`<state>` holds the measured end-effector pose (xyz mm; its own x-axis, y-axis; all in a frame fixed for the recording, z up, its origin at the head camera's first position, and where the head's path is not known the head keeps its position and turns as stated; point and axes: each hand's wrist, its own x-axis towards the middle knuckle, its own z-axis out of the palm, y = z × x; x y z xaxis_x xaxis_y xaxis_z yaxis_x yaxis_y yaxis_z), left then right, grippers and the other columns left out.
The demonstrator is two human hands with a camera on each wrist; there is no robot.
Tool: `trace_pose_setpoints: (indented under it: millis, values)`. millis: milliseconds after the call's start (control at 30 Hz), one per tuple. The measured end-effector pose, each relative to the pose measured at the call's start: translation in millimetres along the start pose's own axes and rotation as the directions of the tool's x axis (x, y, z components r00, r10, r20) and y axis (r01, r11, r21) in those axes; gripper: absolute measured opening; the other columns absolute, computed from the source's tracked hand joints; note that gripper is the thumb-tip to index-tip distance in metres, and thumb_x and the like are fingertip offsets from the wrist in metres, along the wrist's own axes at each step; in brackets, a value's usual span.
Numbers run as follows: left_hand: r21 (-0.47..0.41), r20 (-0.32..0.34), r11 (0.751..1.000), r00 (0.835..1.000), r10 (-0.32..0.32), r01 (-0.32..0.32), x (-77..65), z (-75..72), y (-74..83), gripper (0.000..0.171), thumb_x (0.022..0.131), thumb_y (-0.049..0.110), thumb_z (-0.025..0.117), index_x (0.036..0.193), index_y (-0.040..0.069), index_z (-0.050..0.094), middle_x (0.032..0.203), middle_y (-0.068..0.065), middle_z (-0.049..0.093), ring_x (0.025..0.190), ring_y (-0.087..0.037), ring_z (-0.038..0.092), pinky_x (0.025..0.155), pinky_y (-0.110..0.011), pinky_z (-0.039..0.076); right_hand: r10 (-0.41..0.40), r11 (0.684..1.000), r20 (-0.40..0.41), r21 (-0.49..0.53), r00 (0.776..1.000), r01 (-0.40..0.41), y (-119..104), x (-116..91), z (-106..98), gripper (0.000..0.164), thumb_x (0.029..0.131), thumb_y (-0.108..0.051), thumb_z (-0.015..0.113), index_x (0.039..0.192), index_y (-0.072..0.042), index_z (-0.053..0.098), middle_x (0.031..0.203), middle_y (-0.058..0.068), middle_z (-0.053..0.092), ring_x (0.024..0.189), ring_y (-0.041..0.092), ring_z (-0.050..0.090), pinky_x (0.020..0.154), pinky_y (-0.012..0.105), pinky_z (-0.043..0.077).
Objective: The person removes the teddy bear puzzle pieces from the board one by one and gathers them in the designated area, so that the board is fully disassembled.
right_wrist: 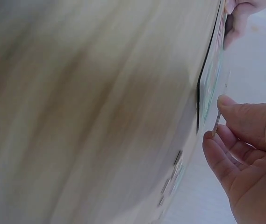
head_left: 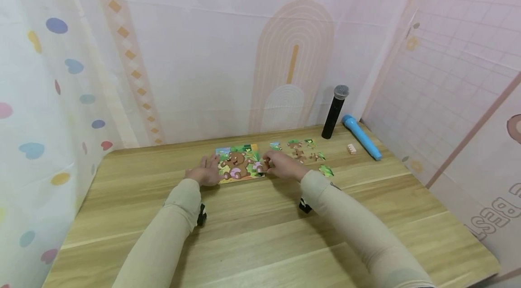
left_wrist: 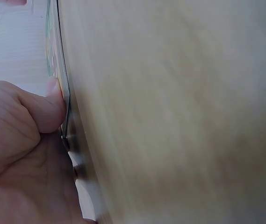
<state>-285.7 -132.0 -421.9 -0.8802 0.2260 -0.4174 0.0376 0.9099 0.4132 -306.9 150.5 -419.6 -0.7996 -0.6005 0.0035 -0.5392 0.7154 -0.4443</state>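
A jigsaw puzzle board (head_left: 238, 166) with a brown teddy bear picture lies flat on the table. My left hand (head_left: 206, 171) is at its left edge, fingers extended; in the left wrist view the thumb (left_wrist: 53, 109) touches the board's edge. Over the right end of the board, my right hand (head_left: 282, 166) pinches a small puzzle piece (right_wrist: 217, 122) between thumb and fingertips. The piece is seen edge-on in the right wrist view, tilted close above the board. Loose puzzle pieces (head_left: 299, 154) are spread on the table to the right.
At the table's back right a black microphone (head_left: 333, 114) stands upright. A blue toy microphone (head_left: 362, 138) lies beside it, with a small pale toy brick (head_left: 352, 148) nearby. A printed curtain (head_left: 195, 62) hangs behind the wooden table (head_left: 244, 238).
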Motion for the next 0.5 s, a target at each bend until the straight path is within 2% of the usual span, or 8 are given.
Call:
trace_pose_setpoints:
  millis: [267, 400, 500]
  values:
    - [0.0, -0.009, 1.0, 1.0, 0.006, -0.006, 1.6, 1.3, -4.4, 0.079, 0.107, 0.037, 0.045, 0.163, 0.006, -0.001, 0.169, -0.013, -0.016, 0.153, -0.04, -0.015, 0.108, -0.08, -0.008, -0.005, 0.999, -0.024, -0.047, 1.0, 0.004, 12.8, -11.9, -6.4, 0.035, 0.092, 0.0, 0.072, 0.124, 0.007, 0.061, 0.12, 0.018, 0.064, 0.112, 0.029, 0.062, 0.094, 0.04, 0.054]
    - [0.007, -0.005, 1.0, 1.0, 0.007, -0.007, 1.2, 1.3, -3.3, 0.078, 0.108, 0.037, 0.044, 0.163, 0.007, -0.002, 0.169, -0.013, -0.017, 0.153, -0.039, -0.015, 0.109, -0.079, -0.007, -0.011, 0.997, -0.037, -0.078, 0.999, 0.008, 20.9, -21.6, -13.3, 0.024, 0.09, 0.001, 0.074, 0.113, 0.003, 0.065, 0.111, 0.014, 0.066, 0.105, 0.027, 0.064, 0.089, 0.039, 0.055]
    - [0.009, -0.004, 1.0, 1.0, 0.01, -0.01, 1.2, 1.4, -3.5, 0.077, 0.108, 0.036, 0.043, 0.163, 0.007, -0.002, 0.169, -0.013, -0.016, 0.153, -0.039, -0.014, 0.109, -0.079, -0.006, 0.001, 0.997, -0.038, -0.071, 0.999, -0.003, 27.3, -28.9, -16.4, 0.023, 0.09, 0.003, 0.074, 0.111, 0.002, 0.066, 0.109, 0.013, 0.066, 0.105, 0.027, 0.062, 0.09, 0.04, 0.054]
